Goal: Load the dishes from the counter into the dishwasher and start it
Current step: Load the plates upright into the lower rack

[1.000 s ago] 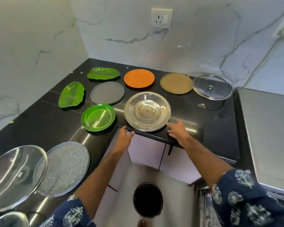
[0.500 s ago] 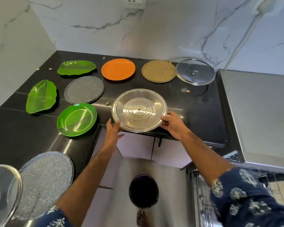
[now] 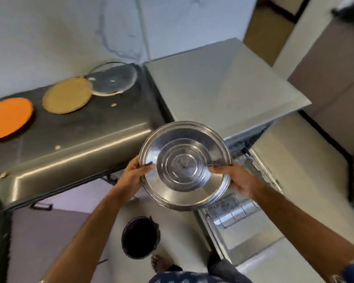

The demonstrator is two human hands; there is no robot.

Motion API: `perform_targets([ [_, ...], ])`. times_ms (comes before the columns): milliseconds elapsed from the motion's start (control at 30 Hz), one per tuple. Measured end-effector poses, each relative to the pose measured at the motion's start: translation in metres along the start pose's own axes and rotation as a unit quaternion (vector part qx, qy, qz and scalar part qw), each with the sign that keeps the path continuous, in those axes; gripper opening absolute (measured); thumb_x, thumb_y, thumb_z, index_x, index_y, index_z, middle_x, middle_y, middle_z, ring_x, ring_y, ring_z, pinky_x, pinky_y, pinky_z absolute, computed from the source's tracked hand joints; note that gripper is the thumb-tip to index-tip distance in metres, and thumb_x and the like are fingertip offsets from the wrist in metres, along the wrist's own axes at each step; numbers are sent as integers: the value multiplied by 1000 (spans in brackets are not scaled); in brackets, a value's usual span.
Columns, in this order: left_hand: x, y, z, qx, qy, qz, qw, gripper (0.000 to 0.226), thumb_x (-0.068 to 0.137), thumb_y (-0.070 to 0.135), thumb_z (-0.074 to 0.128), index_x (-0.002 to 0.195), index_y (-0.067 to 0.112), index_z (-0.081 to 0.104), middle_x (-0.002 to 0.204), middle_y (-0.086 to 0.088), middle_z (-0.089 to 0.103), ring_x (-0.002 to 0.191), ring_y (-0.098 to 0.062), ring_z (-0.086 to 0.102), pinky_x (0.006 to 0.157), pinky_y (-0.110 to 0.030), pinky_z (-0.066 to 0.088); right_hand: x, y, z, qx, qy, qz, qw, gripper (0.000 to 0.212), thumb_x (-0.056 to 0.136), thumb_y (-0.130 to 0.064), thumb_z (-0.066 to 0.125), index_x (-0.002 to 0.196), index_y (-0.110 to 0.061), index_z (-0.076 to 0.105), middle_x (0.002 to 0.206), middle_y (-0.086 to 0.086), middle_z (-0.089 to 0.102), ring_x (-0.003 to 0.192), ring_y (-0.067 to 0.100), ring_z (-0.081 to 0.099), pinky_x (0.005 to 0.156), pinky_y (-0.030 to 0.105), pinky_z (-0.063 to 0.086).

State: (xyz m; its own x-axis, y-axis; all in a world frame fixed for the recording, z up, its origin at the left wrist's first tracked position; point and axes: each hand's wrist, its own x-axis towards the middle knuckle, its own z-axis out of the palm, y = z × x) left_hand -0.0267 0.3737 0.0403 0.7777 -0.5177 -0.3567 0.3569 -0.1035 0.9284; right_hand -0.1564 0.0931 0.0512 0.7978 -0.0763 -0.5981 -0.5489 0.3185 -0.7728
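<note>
Round ribbed steel plate (image 3: 184, 166) gripped at both rims by hands, left (image 3: 131, 176) and right (image 3: 236, 181) | over open dishwasher rack (image 3: 231, 213), not loaded | orange plate (image 3: 7, 117), tan plate (image 3: 66, 96), glass lid (image 3: 112, 81) wait on worktop (image 3: 86, 135)

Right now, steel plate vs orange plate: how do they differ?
The steel plate is shiny metal with ringed ridges; the orange plate is matte and plain. The steel plate is held up off the counter, gripped by the left hand and right hand; the orange plate lies flat on it, untouched. Both are round.
</note>
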Motion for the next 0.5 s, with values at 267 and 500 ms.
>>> perform_targets([
  [267, 88, -127, 185, 269, -165, -192, 929, 27, 93, 30, 67, 119, 30, 58, 120, 2, 67, 106, -11, 66, 92, -36, 54, -37, 64, -217, -73, 122, 53, 988, 20, 86, 9, 63, 93, -9, 69, 77, 1, 72, 83, 23, 67, 65, 10, 52],
  [500, 230, -232, 298, 369, -180, -141, 901, 42, 104, 13, 50, 146, 11, 44, 143, -16, 52, 131, -24, 52, 109, -33, 40, 71, 167, -337, -165, 276, 29, 947, 36, 91, -1, 58, 118, -25, 64, 109, 7, 69, 104, 24, 63, 85, 31, 48],
])
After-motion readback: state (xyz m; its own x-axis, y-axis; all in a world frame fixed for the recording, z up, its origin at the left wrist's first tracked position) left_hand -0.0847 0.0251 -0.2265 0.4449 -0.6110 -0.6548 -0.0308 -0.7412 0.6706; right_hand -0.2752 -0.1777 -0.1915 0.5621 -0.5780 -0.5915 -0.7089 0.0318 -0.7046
